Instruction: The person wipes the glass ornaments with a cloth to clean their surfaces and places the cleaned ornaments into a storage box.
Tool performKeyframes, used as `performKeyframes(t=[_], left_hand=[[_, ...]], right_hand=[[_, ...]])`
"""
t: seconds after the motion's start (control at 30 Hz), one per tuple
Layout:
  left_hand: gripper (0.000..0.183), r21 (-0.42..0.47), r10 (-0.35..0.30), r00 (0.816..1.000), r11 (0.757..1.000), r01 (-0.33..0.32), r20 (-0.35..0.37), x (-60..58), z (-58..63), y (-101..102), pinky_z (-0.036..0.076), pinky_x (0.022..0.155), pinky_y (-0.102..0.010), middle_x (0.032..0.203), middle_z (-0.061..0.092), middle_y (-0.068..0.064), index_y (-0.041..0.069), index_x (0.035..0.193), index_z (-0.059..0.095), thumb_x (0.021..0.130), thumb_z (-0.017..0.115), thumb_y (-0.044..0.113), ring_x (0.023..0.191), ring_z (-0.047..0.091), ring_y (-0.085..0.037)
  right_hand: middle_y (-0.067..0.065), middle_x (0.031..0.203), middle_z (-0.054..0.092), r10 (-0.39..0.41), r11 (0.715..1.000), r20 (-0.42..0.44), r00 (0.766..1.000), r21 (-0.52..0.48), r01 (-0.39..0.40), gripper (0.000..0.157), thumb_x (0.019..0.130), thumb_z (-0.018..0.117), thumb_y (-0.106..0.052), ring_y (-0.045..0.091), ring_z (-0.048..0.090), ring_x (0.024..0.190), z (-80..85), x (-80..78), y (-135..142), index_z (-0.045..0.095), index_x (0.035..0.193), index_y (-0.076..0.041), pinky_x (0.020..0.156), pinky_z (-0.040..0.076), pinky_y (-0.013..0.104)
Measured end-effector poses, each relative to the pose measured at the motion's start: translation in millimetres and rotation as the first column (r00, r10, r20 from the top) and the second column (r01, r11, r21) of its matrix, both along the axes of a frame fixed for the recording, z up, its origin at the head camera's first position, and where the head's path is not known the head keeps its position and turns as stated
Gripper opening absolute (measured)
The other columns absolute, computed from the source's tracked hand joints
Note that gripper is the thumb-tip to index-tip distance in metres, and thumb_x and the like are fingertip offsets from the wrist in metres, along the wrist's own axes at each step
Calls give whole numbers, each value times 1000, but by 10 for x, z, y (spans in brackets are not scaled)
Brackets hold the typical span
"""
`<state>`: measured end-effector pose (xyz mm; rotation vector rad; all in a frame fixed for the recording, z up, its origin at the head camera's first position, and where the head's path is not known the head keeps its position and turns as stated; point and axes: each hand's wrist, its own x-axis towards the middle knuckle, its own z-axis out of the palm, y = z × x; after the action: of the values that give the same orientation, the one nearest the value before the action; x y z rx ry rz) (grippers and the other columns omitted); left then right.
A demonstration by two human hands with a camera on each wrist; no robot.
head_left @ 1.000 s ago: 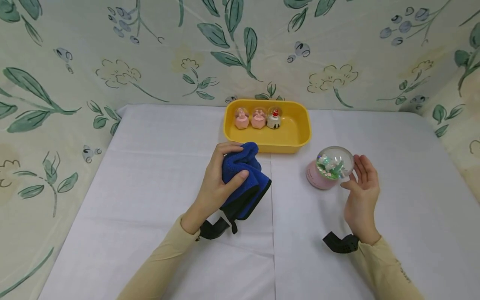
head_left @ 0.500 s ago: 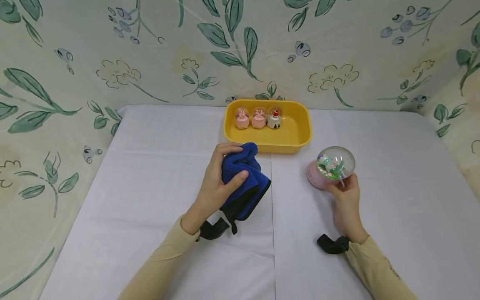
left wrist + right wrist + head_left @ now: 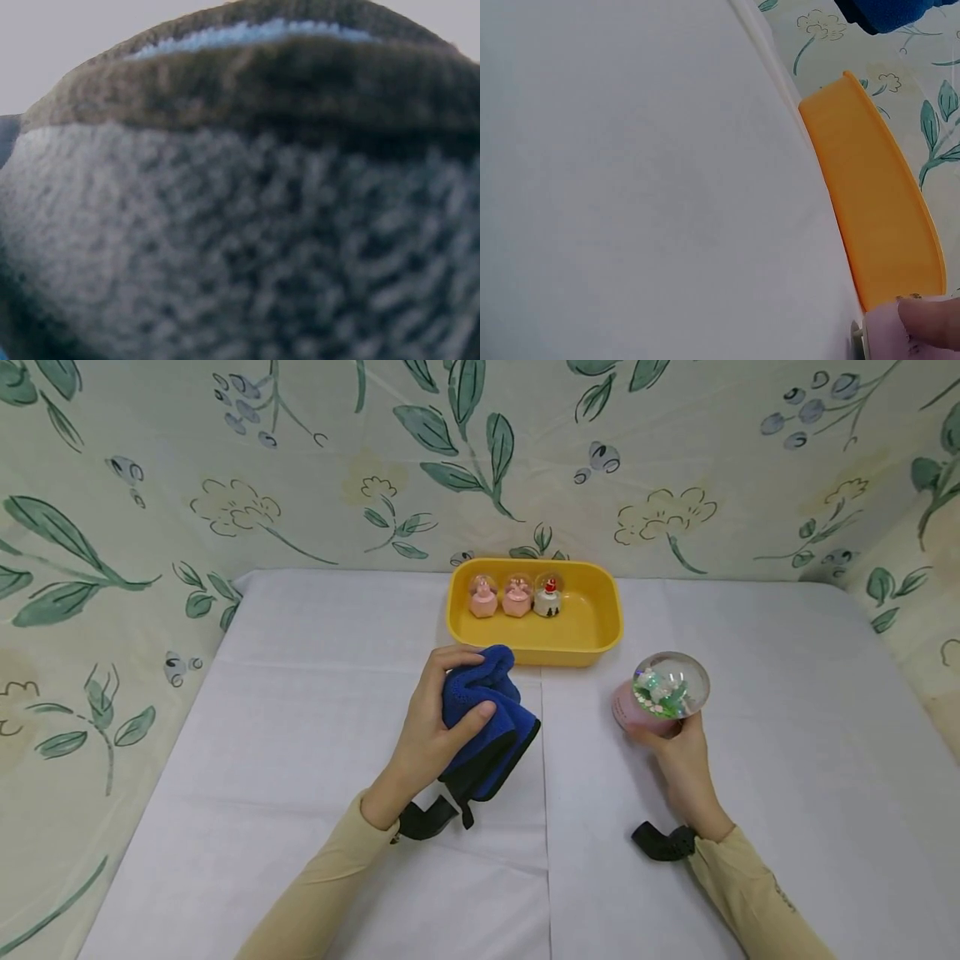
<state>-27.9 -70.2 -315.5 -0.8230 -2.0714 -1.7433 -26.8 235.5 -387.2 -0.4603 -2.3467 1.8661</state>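
Note:
My left hand (image 3: 435, 714) grips a bunched blue cloth (image 3: 486, 718) with black edging, held above the table. That cloth (image 3: 240, 240) fills most of the left wrist view, blurred and close. On the right, a snow globe (image 3: 670, 687) with a pink base and a clear dome with green and white figures stands on the table. My right hand (image 3: 686, 768) holds its base, thumb along the near side; the other fingers are largely hidden behind it. In the right wrist view the thumb (image 3: 934, 322) presses on the pink base (image 3: 889, 334).
A yellow tray (image 3: 585, 643) stands at the back of the white-covered table (image 3: 300, 710). Inside its left part sit two small pink globes (image 3: 517, 597) and a white one with a red figure (image 3: 548, 597). Floral fabric (image 3: 300, 460) hangs behind and at the sides.
My right hand has moved from beside the dome down and left to the snow globe's base and taken hold of it. The left hand and cloth have stayed nearly still.

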Motion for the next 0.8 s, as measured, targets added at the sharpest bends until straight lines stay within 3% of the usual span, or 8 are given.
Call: performKeyframes(t=[0.17,0.33,0.47,0.57,0.7,0.8], left_hand=[[58,-3,4,1000,1000,-4,-3,1,2,0,37,103,-39,128,46,-12,2,123,46,92,57,50,119,46,-24],[58,-7,11,1000,1000,-11,2,-5,-4,-3,37,103,-39,127,47,-13,1,123,45,92,56,50,118,46,-22],[58,-4,15,1000,1000,-15,10,-9,-6,-8,37,103,-38,128,47,-13,1,123,45,92,56,50,118,46,-22],[60,-4,18,1000,1000,-18,21,-10,-5,-11,36,104,-39,128,46,-12,1,123,45,92,56,52,119,46,-22],[61,-4,28,999,1000,-28,34,-12,-9,-17,36,104,-38,128,46,-13,1,124,45,92,56,52,119,45,-22],[61,-4,35,999,999,-35,38,-18,-13,-21,35,105,-38,128,46,-13,1,124,45,92,56,51,120,45,-22]], right_hand=[[12,148,32,8,996,12,1000,90,-9,92,77,73,5,21,30,134,0,-13,14,18,149,-4,111,22,32],[12,145,37,-10,993,18,1000,116,8,92,73,77,2,22,35,129,24,-24,22,23,147,-5,109,26,32],[13,145,36,15,994,64,998,110,-22,90,77,77,-5,23,36,128,66,-1,47,22,148,-4,105,30,31],[13,139,37,36,994,118,992,101,-48,82,82,73,-11,20,38,120,113,21,65,24,148,-2,95,35,24],[9,129,38,62,998,167,984,10,-64,76,87,66,-12,14,37,110,210,35,47,23,148,1,85,36,17],[7,130,37,105,987,154,983,-135,-84,74,90,63,-11,14,37,114,304,54,4,20,149,2,93,36,18]])
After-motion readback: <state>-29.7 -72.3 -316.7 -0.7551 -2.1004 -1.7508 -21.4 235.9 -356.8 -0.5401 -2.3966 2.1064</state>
